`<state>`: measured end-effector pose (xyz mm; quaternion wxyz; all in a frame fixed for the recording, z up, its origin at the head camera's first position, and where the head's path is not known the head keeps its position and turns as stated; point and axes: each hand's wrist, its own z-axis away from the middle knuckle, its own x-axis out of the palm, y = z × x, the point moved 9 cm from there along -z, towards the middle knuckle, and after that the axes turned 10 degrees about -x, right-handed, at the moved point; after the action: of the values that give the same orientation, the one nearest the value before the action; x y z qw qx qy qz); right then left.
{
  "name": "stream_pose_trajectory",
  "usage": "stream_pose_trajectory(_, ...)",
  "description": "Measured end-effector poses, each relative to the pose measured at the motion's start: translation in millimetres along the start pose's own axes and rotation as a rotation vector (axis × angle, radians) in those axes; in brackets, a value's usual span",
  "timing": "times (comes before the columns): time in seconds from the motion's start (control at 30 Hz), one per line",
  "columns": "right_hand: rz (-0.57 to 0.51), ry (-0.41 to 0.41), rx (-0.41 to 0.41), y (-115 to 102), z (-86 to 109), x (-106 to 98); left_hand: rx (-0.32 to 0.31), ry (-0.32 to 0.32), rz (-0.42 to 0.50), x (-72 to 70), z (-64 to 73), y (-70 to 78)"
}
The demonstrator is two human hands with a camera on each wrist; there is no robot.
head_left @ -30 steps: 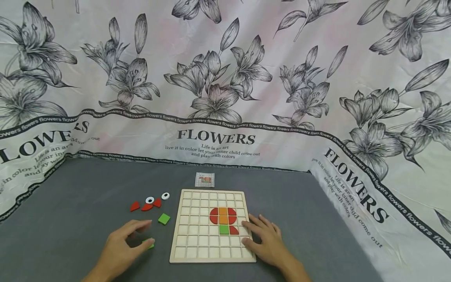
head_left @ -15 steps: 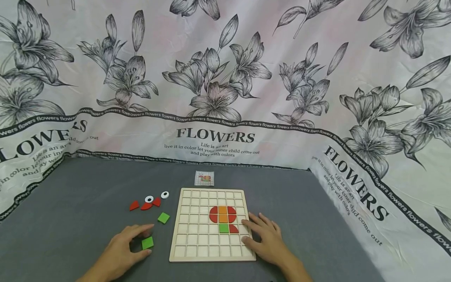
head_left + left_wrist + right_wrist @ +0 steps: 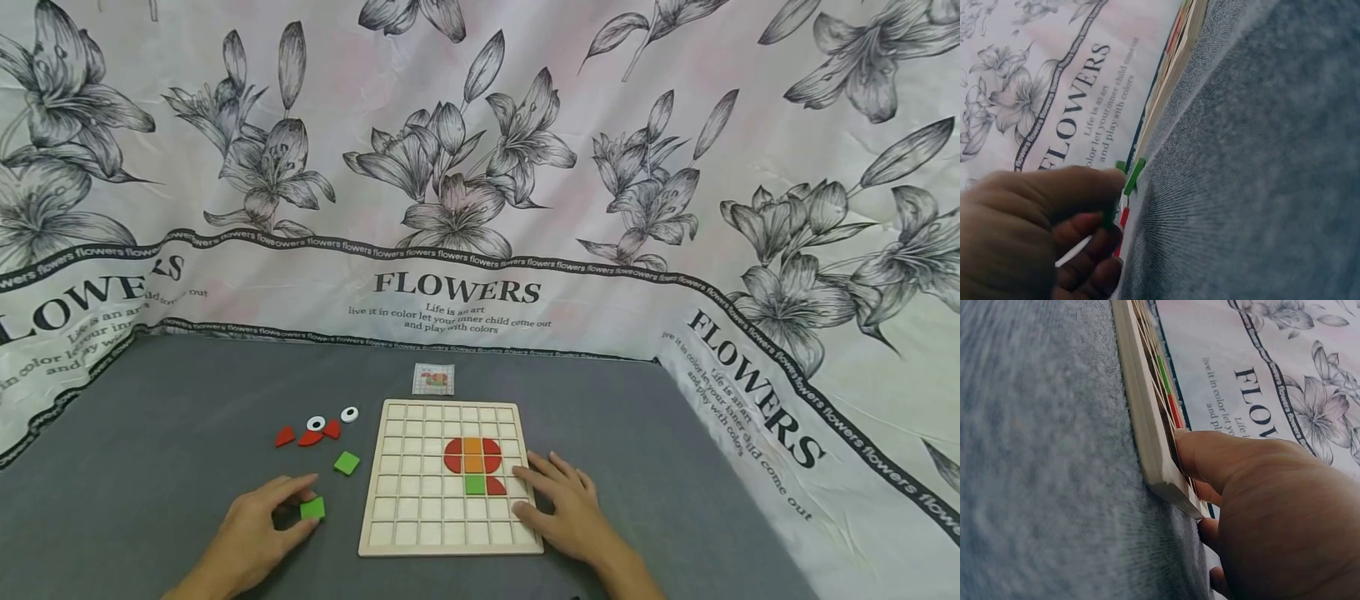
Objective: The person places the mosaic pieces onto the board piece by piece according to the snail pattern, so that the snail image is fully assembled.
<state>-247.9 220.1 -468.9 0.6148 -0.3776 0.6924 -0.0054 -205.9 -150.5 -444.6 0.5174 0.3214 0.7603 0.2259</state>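
My left hand pinches a green square tile between thumb and fingers, low over the cloth left of the board. In the left wrist view the thumb covers most of that tile. A second green square tile lies just beyond, between hand and board. My right hand rests at the right edge of the wooden grid board, thumb and index fingertip on its rim, the other fingers extended. On the board sit orange squares, red rounded pieces, a green square and a red quarter-round.
Several red wedge pieces and two white discs with black dots lie on the grey cloth at the back left. A small picture card lies behind the board. A flower-printed curtain encloses the back and sides.
The left hand was spread around the near green tile; its thumb and fingers have now come together on the tile. The right hand has stayed at the board's edge.
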Motion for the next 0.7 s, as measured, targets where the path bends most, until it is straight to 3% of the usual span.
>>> stream_pose_trajectory(0.23, -0.002, -0.002, -0.001, 0.5, -0.1, 1.1, 0.004, 0.026, 0.029, -5.7, 0.0, 12.4)
stream_pose_trajectory(0.57, -0.007, 0.004, -0.011, -1.0, 0.3, 0.8, 0.162, 0.070, 0.136, -10.4, -1.7, 46.9)
stream_pose_trajectory(0.7, 0.011, 0.017, -0.012, 0.1, 0.4, -0.1, 0.191, 0.074, 0.153, -8.8, -5.6, 57.5)
